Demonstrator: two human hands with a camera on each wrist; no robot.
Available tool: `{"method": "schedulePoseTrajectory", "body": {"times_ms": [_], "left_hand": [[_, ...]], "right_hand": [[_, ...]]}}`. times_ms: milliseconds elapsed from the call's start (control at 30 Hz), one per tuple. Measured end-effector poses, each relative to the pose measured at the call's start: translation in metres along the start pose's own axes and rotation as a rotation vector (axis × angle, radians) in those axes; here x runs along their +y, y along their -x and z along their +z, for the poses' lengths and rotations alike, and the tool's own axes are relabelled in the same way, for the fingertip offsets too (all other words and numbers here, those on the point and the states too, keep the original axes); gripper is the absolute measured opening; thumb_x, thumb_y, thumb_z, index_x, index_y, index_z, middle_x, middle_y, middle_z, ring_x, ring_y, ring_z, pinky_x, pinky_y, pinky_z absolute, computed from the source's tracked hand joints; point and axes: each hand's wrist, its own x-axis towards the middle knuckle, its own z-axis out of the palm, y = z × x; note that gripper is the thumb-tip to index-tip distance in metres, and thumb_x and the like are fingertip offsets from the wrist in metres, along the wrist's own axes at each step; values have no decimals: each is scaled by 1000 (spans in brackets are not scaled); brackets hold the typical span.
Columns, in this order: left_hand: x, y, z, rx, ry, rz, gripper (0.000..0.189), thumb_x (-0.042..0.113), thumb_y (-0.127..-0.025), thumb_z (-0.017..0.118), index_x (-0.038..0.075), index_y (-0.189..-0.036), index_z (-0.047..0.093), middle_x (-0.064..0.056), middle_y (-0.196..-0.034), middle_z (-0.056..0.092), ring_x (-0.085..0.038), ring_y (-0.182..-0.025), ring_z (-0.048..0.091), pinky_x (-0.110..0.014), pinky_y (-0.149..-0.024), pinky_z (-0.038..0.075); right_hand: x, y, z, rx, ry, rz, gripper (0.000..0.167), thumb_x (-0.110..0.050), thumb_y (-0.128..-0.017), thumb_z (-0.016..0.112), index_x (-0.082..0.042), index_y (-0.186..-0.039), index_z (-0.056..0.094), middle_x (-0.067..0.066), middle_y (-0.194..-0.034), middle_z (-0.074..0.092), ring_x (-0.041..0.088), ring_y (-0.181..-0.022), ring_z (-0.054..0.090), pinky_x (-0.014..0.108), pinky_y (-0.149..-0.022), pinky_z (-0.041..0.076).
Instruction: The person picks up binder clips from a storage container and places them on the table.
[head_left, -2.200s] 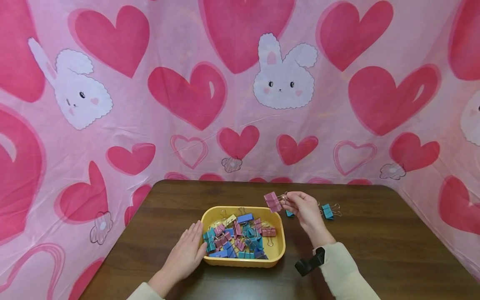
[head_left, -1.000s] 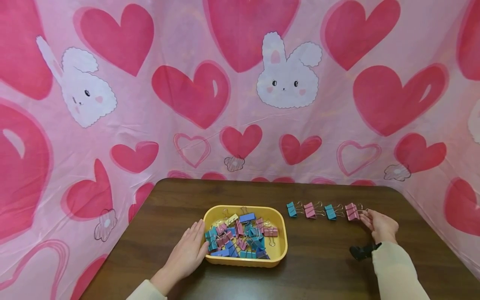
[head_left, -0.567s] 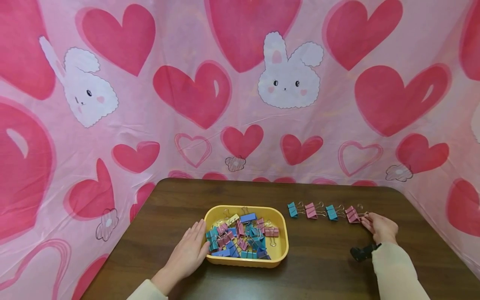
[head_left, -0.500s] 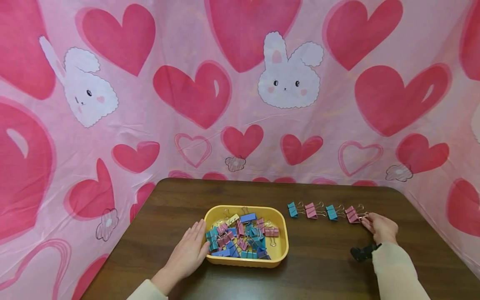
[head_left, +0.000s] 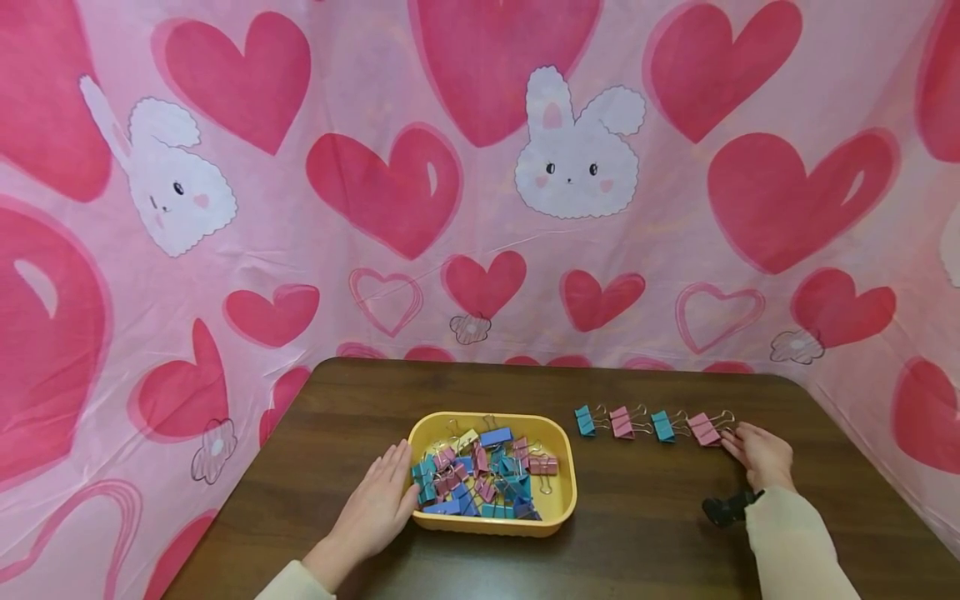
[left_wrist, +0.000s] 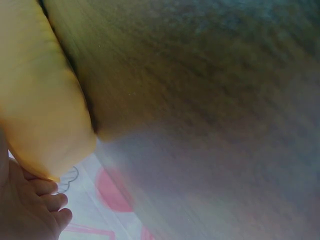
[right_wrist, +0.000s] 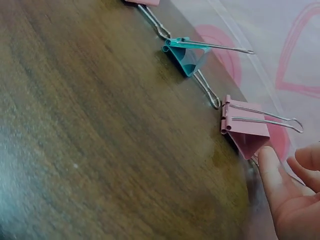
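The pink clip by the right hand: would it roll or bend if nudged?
The pink clip would probably slide rather than roll, given its flat sides. Its crisp edges suggest stiffness. The thin wire handles, hooked into its rolled edges, might swivel.

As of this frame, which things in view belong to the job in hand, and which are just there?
Job in hand:
Left hand, at the yellow tray's side
Mixed binder clips inside it
Row on the table: teal clip, pink clip, teal clip, pink clip
Right hand, at the last pink clip

Apparently just there:
Heart-and-rabbit backdrop
Black strap by the right cuff
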Motion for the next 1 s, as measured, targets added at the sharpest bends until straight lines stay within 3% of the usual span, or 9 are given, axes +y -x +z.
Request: {"method": "schedulePoseTrajectory", "body": {"times_ms": [233,367,500,633,767,833,900,1000], "left_hand": [[1,0,-1,-6,2,-2,58,27,-93,50,-9,-137,35,-22,-142,34,-35,-130,30,-47,-105,24],[1,0,-1,-11,1,-3,59,27,-93,50,-9,-137,35,-21,-142,33,-34,-130,30,-46,-105,24],[0,0,-1,-7,2,-3,59,27,-93,50,-9,-137,35,-21,-142,34,-34,-130,30,-46,-105,24],[0,0,-1,4,4,1,58,26,-92,50,-9,-136,36,-22,-141,34,-35,-130,31,-46,-105,25],[0,0,0,11,5,6,58,26,-92,51,-9,-136,36,-22,-141,35,-35,-130,31,-47,-105,25],[0,0,0,8,5,5,58,26,-92,51,-9,-136,36,-22,-141,35,-34,-130,31,-47,-105,25],[0,0,0,4,5,2,58,26,-92,50,-9,-136,36,-21,-141,34,-34,-130,30,-47,-105,24],[0,0,-1,-5,7,-5,59,27,-92,50,-9,-137,35,-21,-142,34,-34,-130,30,-47,-105,24]], "right_hand": [[-3,0,-2,76,-126,-43,57,-5,-92,49,1,-143,25,-9,-68,58,9,-64,65,26,-67,53],[2,-26,-13,74,-164,-162,37,-9,-86,63,-8,-122,53,-4,-76,62,12,-64,66,26,-62,54],[9,-67,-23,8,-192,-299,36,-18,-78,74,-9,-111,63,0,-91,65,13,-68,67,26,-59,54],[10,-98,-16,-52,-170,-362,56,-22,-75,76,-6,-126,56,7,-103,65,16,-71,68,27,-59,54],[9,-118,1,-144,-105,-435,58,-22,-80,73,-5,-131,51,13,-112,63,20,-75,68,30,-63,54],[8,-122,11,-230,-88,-495,54,-21,-83,69,-5,-131,51,13,-114,62,20,-76,68,31,-64,54],[-2,-103,29,-321,-82,-496,48,-18,-86,65,-5,-131,51,13,-115,62,22,-78,67,33,-66,54],[-33,-22,71,-410,-50,-481,34,-14,-90,60,-8,-123,58,5,-107,66,18,-76,67,29,-66,54]]}}
